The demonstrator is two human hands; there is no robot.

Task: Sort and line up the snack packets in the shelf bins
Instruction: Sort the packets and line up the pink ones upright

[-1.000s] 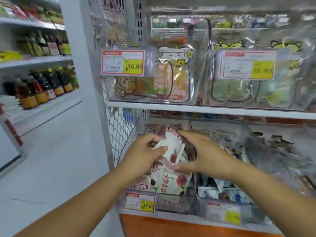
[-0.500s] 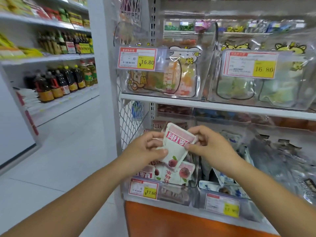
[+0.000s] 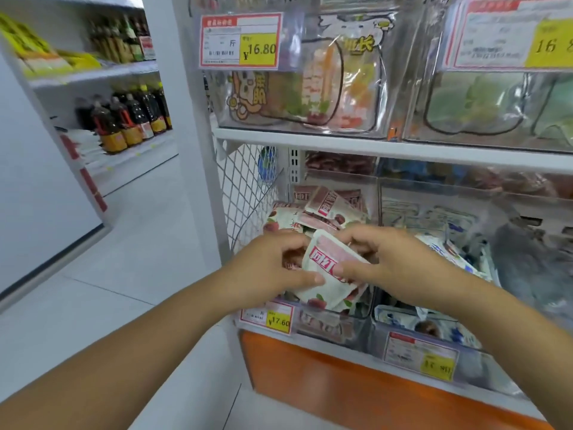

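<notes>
left hand (image 3: 273, 268) pinches white snack packet (image 3: 325, 274) | right hand (image 3: 393, 265) pinches same packet | held over left lower bin (image 3: 335, 324) of packets

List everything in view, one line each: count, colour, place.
held packet: one, white with red band, over the lower left bin
loose packets: several, white and pink-red, piled in that bin
blue-white packets: several, blue and white, in the lower right bin
upper bins: two, clear, top shelf
price tags: four, white with red border and yellow patch, bin fronts
bottles: many, dark, aisle shelves at left
mesh panel: one, white, left of the lower left bin
left grip: one, pinching the held packet's left edge
right grip: one, pinching its right side
</notes>
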